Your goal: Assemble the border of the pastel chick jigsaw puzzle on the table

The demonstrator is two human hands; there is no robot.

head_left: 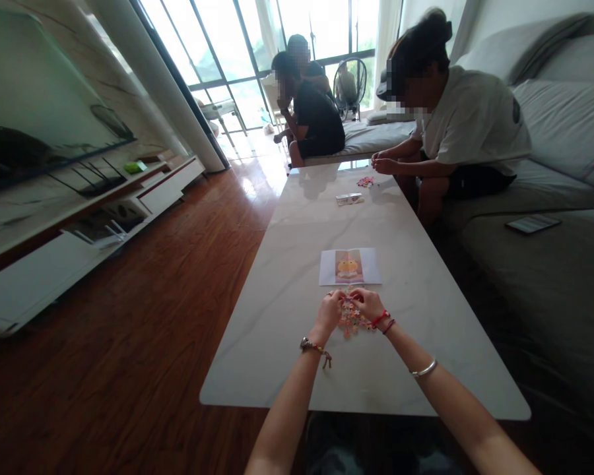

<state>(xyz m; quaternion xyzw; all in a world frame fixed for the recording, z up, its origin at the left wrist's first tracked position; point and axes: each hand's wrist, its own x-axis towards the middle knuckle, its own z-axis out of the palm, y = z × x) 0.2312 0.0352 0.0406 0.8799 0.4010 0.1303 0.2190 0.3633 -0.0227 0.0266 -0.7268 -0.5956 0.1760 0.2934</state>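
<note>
Both hands meet over a pile of small orange, pink and pale jigsaw puzzle pieces [354,322] on the white table. My left hand [331,307] is closed in a pinch, its fingertips turned toward the other hand. Opposite it, my right hand [369,303] pinches too, and a small pinkish puzzle piece [347,298] shows between the two sets of fingertips. Fingers hide part of it. Just beyond the hands lies a creased white sheet [373,267] bearing a printed picture of a yellow-orange figure.
The long marble-look table [257,330] runs away from me. Farther along it are a flat white packet [350,198] and another pile of colourful pieces [365,181], beside a seated person [470,125]. Two more people sit near the window. A sofa [549,264] flanks the table's right side.
</note>
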